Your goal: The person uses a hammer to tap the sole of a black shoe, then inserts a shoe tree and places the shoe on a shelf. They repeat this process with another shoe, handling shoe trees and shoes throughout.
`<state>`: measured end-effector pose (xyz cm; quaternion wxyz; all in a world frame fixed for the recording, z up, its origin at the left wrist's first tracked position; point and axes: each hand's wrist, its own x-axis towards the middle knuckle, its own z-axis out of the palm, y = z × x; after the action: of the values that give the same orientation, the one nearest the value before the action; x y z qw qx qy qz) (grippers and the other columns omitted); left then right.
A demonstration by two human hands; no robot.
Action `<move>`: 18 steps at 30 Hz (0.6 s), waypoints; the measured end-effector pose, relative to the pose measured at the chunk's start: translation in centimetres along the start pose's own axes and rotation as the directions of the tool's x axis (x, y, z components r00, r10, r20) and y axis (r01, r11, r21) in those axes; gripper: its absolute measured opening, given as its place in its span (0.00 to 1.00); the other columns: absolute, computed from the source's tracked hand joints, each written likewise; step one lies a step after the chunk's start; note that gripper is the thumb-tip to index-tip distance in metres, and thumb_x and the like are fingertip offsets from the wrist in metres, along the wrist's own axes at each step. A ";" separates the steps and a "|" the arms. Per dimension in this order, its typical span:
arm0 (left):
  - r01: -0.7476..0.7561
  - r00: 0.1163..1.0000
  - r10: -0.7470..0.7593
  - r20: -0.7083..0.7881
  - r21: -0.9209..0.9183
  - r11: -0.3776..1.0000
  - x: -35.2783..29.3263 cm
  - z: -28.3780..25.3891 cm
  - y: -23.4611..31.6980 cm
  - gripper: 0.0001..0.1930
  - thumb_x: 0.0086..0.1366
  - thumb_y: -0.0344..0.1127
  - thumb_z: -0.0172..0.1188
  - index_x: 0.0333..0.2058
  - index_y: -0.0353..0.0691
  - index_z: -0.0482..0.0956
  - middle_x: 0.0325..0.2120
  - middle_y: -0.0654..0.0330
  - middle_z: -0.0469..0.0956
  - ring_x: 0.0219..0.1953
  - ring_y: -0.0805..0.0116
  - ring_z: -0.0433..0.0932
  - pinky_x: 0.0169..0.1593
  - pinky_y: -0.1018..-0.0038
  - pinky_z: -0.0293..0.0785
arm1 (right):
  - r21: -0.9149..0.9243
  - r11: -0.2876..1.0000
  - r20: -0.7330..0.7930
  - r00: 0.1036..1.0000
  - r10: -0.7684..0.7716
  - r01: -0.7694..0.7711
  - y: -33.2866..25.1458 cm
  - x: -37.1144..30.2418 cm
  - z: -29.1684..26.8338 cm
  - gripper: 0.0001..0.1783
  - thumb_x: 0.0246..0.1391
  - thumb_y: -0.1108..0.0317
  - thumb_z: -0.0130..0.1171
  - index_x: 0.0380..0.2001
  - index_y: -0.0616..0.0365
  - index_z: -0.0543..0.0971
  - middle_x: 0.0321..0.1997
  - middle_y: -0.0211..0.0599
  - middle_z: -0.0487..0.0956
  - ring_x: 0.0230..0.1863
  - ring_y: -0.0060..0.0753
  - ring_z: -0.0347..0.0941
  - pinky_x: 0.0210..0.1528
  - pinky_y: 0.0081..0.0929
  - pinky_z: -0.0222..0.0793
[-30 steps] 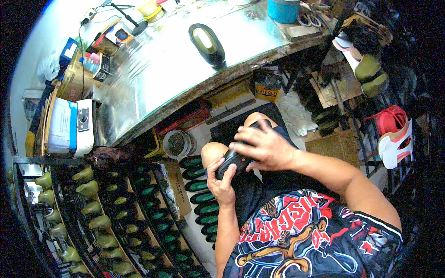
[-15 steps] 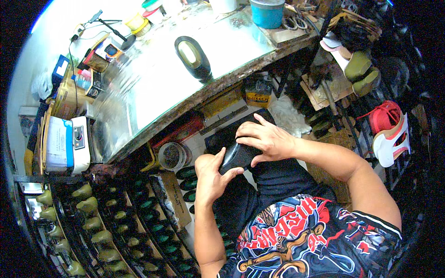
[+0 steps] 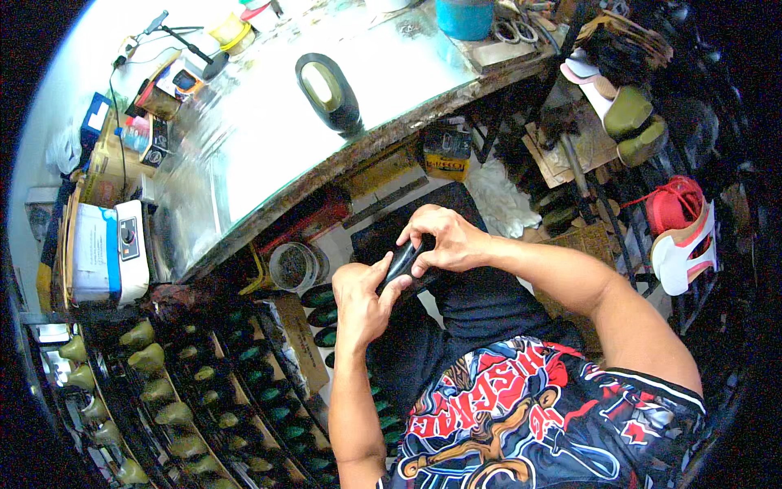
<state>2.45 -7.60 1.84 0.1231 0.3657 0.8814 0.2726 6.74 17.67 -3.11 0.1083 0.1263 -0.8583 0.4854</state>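
Observation:
Over my lap, both hands grip a glossy black shoe (image 3: pixel 399 266), seen narrow and slanting, with much of it hidden behind my fingers. My left hand (image 3: pixel 364 297) is closed round its near left end, thumb and fingers pressing the sides. At the far right end, my right hand (image 3: pixel 446 240) pinches it between curled fingers and thumb. Another black shoe (image 3: pixel 345 114), with a pale last filling its opening, lies near the front edge of the glass-topped workbench (image 3: pixel 261 155).
Racks of olive shoe lasts (image 3: pixel 175 413) stand at the lower left. Beneath the bench sit a clear tub (image 3: pixel 295 267) and a yellow-and-black can (image 3: pixel 446 151). A blue bucket (image 3: pixel 464 18) stands on the bench. Red cord (image 3: pixel 676 204) and white shoe parts (image 3: pixel 674 265) are at right.
The shoe in my hands has turned, showing a narrower side. My right hand has shifted left and its fingers have curled in. My left hand has moved slightly left.

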 end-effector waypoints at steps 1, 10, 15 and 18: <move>0.013 1.000 -0.013 -0.006 0.060 0.998 -0.1 0.1 0.1 0.27 0.70 0.47 0.72 0.62 0.36 0.85 0.53 0.42 0.87 0.55 0.48 0.86 0.61 0.61 0.78 | 0.014 0.999 -0.010 0.999 0.035 -0.035 -0.3 -0.2 0.1 0.24 0.35 0.60 0.84 0.28 0.57 0.78 0.42 0.36 0.89 0.48 0.49 0.83 0.55 0.45 0.77; 0.082 0.968 -0.127 -0.216 -0.205 0.975 -2.7 2.7 2.3 0.22 0.71 0.42 0.71 0.58 0.35 0.87 0.54 0.46 0.88 0.52 0.49 0.89 0.59 0.61 0.82 | -0.035 0.933 0.174 0.917 0.359 -0.359 -3.0 0.9 -0.8 0.40 0.28 0.64 0.87 0.49 0.55 0.79 0.45 0.37 0.87 0.56 0.50 0.80 0.60 0.46 0.73; 0.034 0.996 -0.033 -0.084 0.016 0.999 -2.0 0.8 2.6 0.30 0.70 0.44 0.72 0.65 0.32 0.80 0.56 0.41 0.85 0.58 0.44 0.85 0.64 0.59 0.79 | -0.257 0.955 0.125 0.974 0.187 -0.150 -1.8 -1.1 -3.8 0.50 0.34 0.52 0.88 0.62 0.54 0.77 0.58 0.48 0.79 0.61 0.55 0.77 0.68 0.48 0.71; -0.126 0.990 0.126 0.065 -0.017 0.992 0.6 0.2 2.7 0.33 0.71 0.46 0.72 0.66 0.29 0.77 0.56 0.38 0.84 0.59 0.40 0.83 0.66 0.57 0.77 | -0.028 0.999 0.058 0.998 0.041 -0.039 -0.6 -2.5 -4.4 0.44 0.37 0.54 0.87 0.59 0.55 0.82 0.53 0.46 0.84 0.54 0.51 0.81 0.60 0.44 0.77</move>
<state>3.63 -5.52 3.21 0.1370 0.4286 0.8502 0.2733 9.61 21.45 -1.16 0.0753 0.1219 -0.8698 0.4721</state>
